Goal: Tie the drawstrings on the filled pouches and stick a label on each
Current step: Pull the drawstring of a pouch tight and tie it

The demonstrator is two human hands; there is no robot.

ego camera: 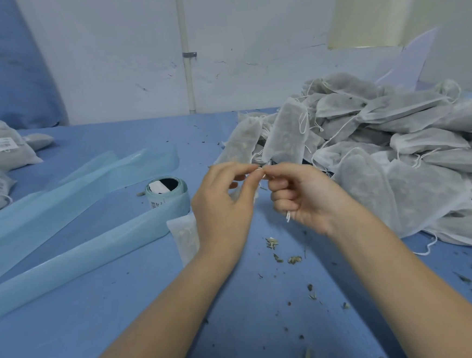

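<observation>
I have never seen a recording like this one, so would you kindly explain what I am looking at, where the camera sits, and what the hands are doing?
There is no machine here: the one picture comes from a camera worn on a person's head, looking down at their own bare arms over a blue table. The left hand and right hand meet and pinch a thin white drawstring, it seems to tie it; its pouch lies mostly hidden under the left hand. To the right is a heap of filled pouches without labels. At the far left lie pouches that carry labels. A label roll with long blue backing strips sits left of the hands. Dried herb crumbs dot the table.
</observation>
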